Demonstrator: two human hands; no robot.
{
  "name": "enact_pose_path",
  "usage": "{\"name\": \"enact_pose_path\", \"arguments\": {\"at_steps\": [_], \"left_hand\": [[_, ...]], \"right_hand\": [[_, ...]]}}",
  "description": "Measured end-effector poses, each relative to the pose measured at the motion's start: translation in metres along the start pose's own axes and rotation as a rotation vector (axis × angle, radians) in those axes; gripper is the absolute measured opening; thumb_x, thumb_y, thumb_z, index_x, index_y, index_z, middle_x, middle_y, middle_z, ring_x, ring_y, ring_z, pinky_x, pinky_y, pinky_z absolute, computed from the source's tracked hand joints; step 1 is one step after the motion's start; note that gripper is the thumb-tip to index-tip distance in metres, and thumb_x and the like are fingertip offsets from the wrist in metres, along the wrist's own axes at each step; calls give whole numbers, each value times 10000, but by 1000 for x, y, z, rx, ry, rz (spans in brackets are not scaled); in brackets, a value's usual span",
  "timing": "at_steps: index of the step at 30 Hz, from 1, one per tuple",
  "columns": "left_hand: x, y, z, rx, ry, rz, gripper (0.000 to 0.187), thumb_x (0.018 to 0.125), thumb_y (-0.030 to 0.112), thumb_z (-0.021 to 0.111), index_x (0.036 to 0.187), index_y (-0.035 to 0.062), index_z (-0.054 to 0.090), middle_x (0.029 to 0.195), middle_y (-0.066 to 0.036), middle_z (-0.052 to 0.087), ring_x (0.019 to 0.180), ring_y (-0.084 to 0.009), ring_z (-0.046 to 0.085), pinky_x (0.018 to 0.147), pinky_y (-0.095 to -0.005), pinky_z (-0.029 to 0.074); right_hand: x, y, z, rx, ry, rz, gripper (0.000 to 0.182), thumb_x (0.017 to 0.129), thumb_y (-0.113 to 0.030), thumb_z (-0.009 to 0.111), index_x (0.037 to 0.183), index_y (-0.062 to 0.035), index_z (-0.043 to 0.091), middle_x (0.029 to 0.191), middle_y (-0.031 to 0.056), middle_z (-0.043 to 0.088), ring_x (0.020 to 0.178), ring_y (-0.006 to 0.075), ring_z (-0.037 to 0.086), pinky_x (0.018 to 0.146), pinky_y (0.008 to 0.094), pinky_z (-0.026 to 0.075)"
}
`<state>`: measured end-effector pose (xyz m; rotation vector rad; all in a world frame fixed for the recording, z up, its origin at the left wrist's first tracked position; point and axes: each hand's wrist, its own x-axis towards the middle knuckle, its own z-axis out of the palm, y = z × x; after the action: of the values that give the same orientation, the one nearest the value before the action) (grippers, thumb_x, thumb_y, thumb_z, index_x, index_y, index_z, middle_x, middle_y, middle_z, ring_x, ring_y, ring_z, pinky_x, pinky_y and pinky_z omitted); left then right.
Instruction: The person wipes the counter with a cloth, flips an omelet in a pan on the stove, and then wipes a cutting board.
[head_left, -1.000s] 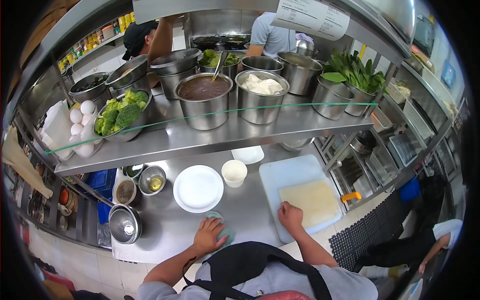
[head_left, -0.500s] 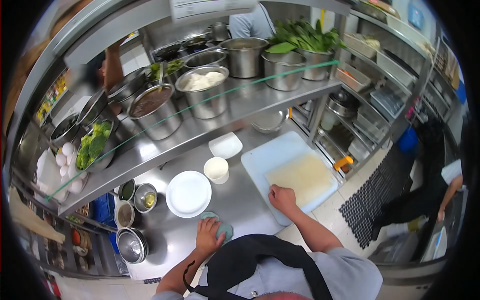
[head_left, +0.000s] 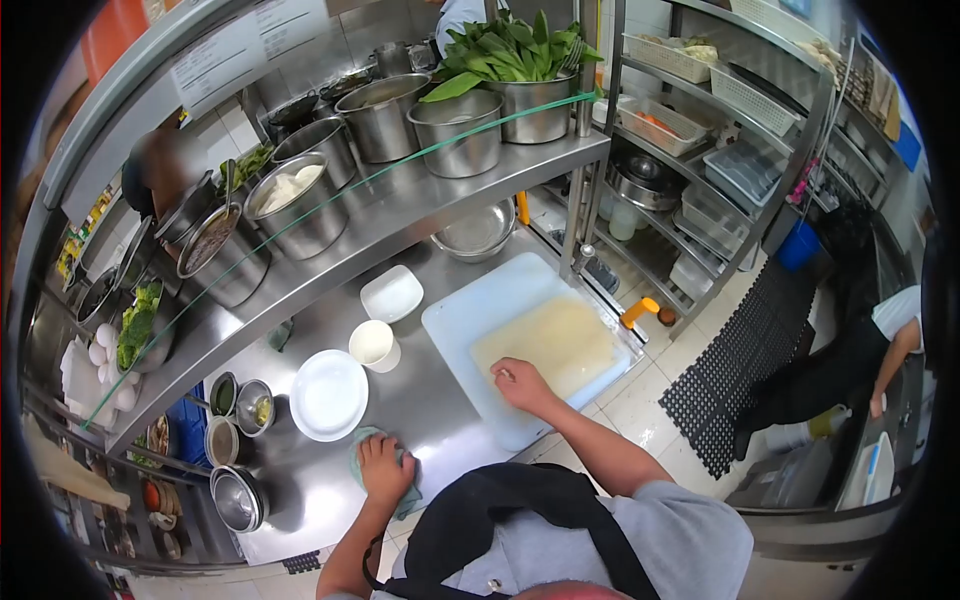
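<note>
My left hand (head_left: pixel 383 468) lies flat, fingers spread, on a green cloth (head_left: pixel 404 503) at the near edge of the steel counter (head_left: pixel 300 497). Over the near left part of a pale yellowish cutting board (head_left: pixel 555 340) is my right hand (head_left: pixel 520 385), its fingers curled closed; whether anything is inside cannot be seen. That board rests on a larger bluish-white board (head_left: pixel 450 325). Beyond my left hand stand a white plate (head_left: pixel 329 395), a white tub (head_left: pixel 374 346) and a white square dish (head_left: pixel 392 294).
Steel pots, including one of leafy greens (head_left: pixel 540 110), line the raised shelf (head_left: pixel 400 225). Stacked metal bowls (head_left: pixel 238 499) and small sauce containers (head_left: pixel 223 394) stand at left. A wire rack (head_left: pixel 680 270) is at right. Another person's arm (head_left: pixel 892 370) shows far right; someone else stands behind the shelf.
The view has turned and shifted. My left hand stays on the cloth, now farther left of the plate's right edge. My right hand remains curled over the board, its fingers slightly looser.
</note>
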<state>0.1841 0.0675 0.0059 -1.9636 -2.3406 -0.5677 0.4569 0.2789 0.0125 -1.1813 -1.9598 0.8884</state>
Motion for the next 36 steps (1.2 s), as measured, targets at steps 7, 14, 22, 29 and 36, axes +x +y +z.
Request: {"name": "enact_pose_path", "arguments": {"at_steps": [7,14,22,29,36], "left_hand": [[-20,13,-6,2,143,50,348,710,156,659,1030,24,625,1186,-183,585,1149,-394,516,1082,-550,329],[-23,9,-9,-54,135,13,306,720,181,652,994,45,649,1160,-166,595,1140,-387,522,1077,-547,333],[-23,11,-11,-64,153,4,289,715,166,644,982,54,637,1151,-152,593,1124,-379,523,1065,-541,338],[-21,10,-8,-29,172,-9,288,705,166,646,968,53,629,1135,-150,590,1113,-373,526,1057,-533,345],[-21,17,-11,-25,166,-48,295,704,163,651,976,51,626,1131,-149,591,1110,-367,527,1054,-523,350]], "right_hand": [[-18,59,-108,-237,136,-11,190,849,-188,617,989,-83,691,826,167,700,786,366,681,734,434,541],[-26,75,-108,-394,151,-181,125,780,-158,642,874,-100,700,648,126,644,626,339,631,620,460,507],[-26,81,-107,-403,154,-209,120,746,-151,643,837,-101,704,625,113,633,579,339,594,644,440,488],[-25,78,-107,-468,108,-189,109,743,-163,648,823,-104,694,620,99,628,595,313,603,635,428,473],[-23,78,-106,-434,131,-207,101,744,-157,646,815,-96,686,622,109,632,585,325,600,622,435,473]]}}
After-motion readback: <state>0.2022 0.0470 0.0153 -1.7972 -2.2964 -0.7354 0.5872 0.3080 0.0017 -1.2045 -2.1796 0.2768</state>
